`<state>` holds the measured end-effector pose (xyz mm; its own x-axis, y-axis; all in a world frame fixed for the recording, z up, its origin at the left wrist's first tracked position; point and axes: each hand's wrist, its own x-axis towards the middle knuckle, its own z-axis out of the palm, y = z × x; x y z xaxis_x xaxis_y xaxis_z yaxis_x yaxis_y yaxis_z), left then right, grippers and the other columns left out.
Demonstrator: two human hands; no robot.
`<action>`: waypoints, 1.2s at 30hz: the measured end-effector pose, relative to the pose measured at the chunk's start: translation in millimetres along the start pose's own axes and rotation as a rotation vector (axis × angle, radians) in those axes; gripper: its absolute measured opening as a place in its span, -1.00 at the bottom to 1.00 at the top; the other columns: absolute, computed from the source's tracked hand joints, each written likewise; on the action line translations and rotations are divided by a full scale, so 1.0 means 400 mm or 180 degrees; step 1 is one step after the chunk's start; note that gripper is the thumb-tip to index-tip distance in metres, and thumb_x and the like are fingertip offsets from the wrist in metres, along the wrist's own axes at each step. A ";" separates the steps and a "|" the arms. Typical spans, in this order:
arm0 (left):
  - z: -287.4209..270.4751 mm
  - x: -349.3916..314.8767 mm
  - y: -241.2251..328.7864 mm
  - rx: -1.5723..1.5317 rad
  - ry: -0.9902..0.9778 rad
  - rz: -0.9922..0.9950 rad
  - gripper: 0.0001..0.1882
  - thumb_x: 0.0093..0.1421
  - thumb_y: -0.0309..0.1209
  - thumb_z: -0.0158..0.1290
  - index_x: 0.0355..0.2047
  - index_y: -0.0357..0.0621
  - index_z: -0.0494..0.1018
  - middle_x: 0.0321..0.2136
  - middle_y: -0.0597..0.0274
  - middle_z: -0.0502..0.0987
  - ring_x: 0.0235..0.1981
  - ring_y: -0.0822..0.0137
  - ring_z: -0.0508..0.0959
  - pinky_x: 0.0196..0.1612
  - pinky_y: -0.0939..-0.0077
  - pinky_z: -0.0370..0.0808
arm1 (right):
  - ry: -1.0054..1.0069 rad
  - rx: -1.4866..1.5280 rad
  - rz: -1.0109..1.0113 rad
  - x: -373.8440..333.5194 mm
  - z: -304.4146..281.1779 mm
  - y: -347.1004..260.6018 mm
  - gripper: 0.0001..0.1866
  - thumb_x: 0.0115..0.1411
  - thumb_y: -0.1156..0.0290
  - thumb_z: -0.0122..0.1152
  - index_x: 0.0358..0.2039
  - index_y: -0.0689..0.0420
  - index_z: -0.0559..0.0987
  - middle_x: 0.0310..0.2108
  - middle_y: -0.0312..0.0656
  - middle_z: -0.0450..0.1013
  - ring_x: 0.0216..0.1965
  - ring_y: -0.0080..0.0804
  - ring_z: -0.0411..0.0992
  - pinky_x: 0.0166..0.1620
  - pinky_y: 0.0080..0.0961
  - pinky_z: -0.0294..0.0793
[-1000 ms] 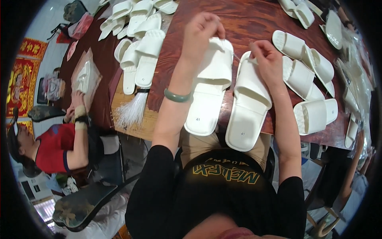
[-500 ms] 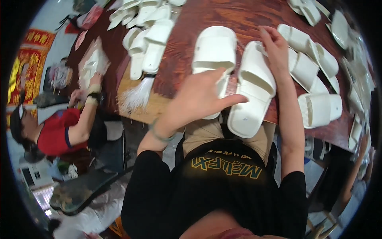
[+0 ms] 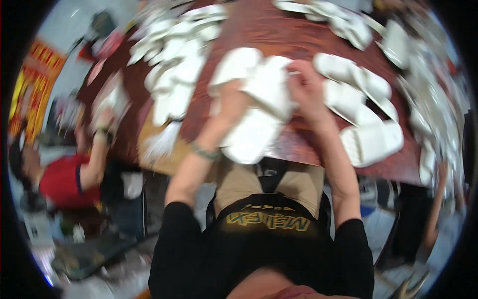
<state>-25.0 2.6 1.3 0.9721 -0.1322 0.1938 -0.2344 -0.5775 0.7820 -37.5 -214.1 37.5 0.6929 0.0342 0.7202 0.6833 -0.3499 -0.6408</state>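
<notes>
Both hands worked over a stacked pair of white slippers point(image 3: 259, 107) at the near edge of the dark wooden table point(image 3: 294, 35); the left hand point(image 3: 233, 99) lay across the pair's left side and the right hand point(image 3: 306, 89) pinched its upper right edge. Motion blur hid the fingers, so I could not tell how tight either grip was. More white slippers point(image 3: 371, 142) lay just right of the right grip, another heap point(image 3: 172, 74) left of the left grip.

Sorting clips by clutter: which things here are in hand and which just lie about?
In hand: pair of white slippers, left hand, right hand.
Lying about: slippers at right, slipper pile at left, white brush.
</notes>
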 end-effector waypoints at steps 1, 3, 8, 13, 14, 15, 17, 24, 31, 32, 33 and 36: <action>-0.041 0.007 -0.030 -0.0366 0.0115 0.0014 -0.65 -0.04 -0.64 -0.06 -0.20 -0.27 0.51 -0.35 0.14 0.58 -0.31 0.35 0.53 -0.23 0.41 0.48 | -0.0233 -0.0112 -0.0213 -0.025 -0.031 -0.031 -0.79 0.02 0.67 0.10 -0.28 0.20 0.46 -0.31 -0.07 0.42 -0.35 -0.20 0.46 -0.31 -0.41 0.47; -0.155 0.077 -0.096 0.0104 0.0478 0.0505 -0.65 -0.02 -0.61 -0.09 -0.19 -0.30 0.49 -0.36 0.17 0.57 -0.34 0.37 0.51 -0.24 0.46 0.45 | -0.0747 -0.0566 -0.0519 -0.081 -0.099 -0.095 -0.81 0.01 0.58 0.17 -0.31 0.19 0.49 -0.32 -0.09 0.43 -0.31 -0.09 0.45 -0.27 -0.31 0.47; -0.480 0.274 -0.302 0.0590 0.0969 0.0207 -0.84 0.05 -0.51 -0.05 -0.42 -0.39 0.45 -0.60 0.18 0.48 -0.54 0.39 0.40 -0.45 0.41 0.36 | -0.0891 -0.1729 -0.0261 -0.146 -0.380 -0.146 -0.78 -0.01 0.61 0.20 -0.28 0.20 0.51 -0.32 -0.10 0.47 -0.31 -0.13 0.48 -0.27 -0.35 0.50; -0.618 0.366 -0.507 0.2145 0.0725 -0.0605 -0.55 0.09 -0.16 0.12 -0.56 -0.43 0.43 -0.69 0.03 0.40 -0.60 0.28 0.39 -0.47 0.30 0.31 | -0.1590 -0.3446 0.1114 -0.161 -0.641 -0.085 -0.47 -0.06 0.57 0.23 -0.01 0.19 0.38 -0.06 -0.02 0.36 -0.02 -0.04 0.35 0.02 -0.22 0.37; -0.607 0.358 -0.542 0.1682 0.0714 -0.0879 -0.46 0.08 -0.05 0.13 -0.59 -0.44 0.46 -0.68 0.05 0.45 -0.59 0.25 0.41 -0.42 0.27 0.35 | -0.1810 -0.3459 0.1441 -0.175 -0.665 -0.065 -0.25 -0.07 0.54 0.24 0.18 0.17 0.20 0.17 0.07 0.15 0.20 0.03 0.13 0.22 -0.20 0.17; -0.590 0.347 -0.569 0.1374 0.0996 -0.0216 -0.41 0.08 0.03 0.11 -0.49 -0.43 0.53 -0.58 0.01 0.53 -0.51 0.24 0.49 -0.31 0.30 0.41 | -0.1711 -0.3071 0.1043 -0.185 -0.679 -0.038 -0.21 -0.07 0.52 0.25 0.21 0.17 0.16 0.20 0.09 0.10 0.23 0.04 0.08 0.25 -0.19 0.11; -0.576 0.330 -0.588 0.1695 0.0885 -0.0866 -0.42 0.10 0.02 0.10 -0.27 -0.39 0.54 -0.42 -0.02 0.59 -0.34 0.23 0.55 -0.19 0.34 0.42 | -0.1664 -0.2490 0.0695 -0.197 -0.687 0.021 -0.13 -0.07 0.48 0.27 0.27 0.16 0.08 0.26 0.13 0.01 0.29 0.07 -0.03 0.30 -0.16 0.01; -0.579 0.169 -0.398 0.1371 0.1643 -0.0187 -0.52 0.15 -0.06 0.06 -0.16 -0.25 0.53 -0.32 -0.10 0.59 -0.25 0.20 0.60 -0.17 0.39 0.45 | -0.1753 -0.2129 0.1055 -0.147 -0.655 0.131 -0.25 -0.15 0.38 0.38 0.14 0.00 0.37 0.29 0.13 0.02 0.33 0.05 -0.06 0.31 -0.18 -0.04; -0.494 -0.081 -0.076 -0.0598 0.1034 0.0089 -0.71 0.24 -0.36 0.05 -0.14 -0.36 0.51 -0.36 0.34 0.57 -0.35 0.60 0.47 -0.27 0.70 0.40 | -0.1178 -0.1082 0.0914 -0.153 -0.610 0.150 -0.75 -0.12 0.52 0.27 -0.34 0.18 0.59 0.02 -0.05 0.30 0.10 -0.13 0.29 0.10 -0.34 0.27; -0.460 -0.117 -0.039 -0.0273 0.0794 0.0241 -0.72 0.25 -0.36 0.04 -0.15 -0.34 0.52 -0.38 0.37 0.56 -0.36 0.62 0.45 -0.30 0.70 0.39 | -0.1059 -0.1067 0.1023 -0.155 -0.609 0.143 -0.79 -0.10 0.55 0.23 -0.37 0.21 0.59 -0.05 -0.08 0.36 0.01 -0.19 0.35 0.04 -0.39 0.32; -0.426 -0.150 -0.007 0.0043 0.0532 -0.0059 -0.72 0.25 -0.39 0.03 -0.12 -0.35 0.50 -0.33 0.36 0.56 -0.27 0.59 0.48 -0.19 0.67 0.42 | -0.1065 -0.1460 0.0990 -0.152 -0.613 0.129 -0.81 -0.09 0.56 0.22 -0.37 0.23 0.59 -0.17 -0.13 0.41 -0.08 -0.26 0.40 -0.01 -0.47 0.33; -0.297 -0.239 0.054 -0.0608 -0.0095 -0.0146 -0.79 0.22 -0.44 0.06 -0.22 -0.35 0.53 -0.40 0.35 0.56 -0.34 0.58 0.48 -0.23 0.66 0.44 | -0.0583 -0.1061 0.0877 -0.158 -0.603 0.054 -0.83 -0.06 0.58 0.23 -0.38 0.27 0.58 -0.29 -0.21 0.41 -0.19 -0.40 0.40 -0.10 -0.56 0.34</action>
<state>-124.1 98.5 69.8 0.9809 -0.1349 0.1400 -0.1846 -0.4205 0.8883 -121.9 -449.6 42.1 0.8878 0.0519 0.4572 0.3777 -0.6497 -0.6597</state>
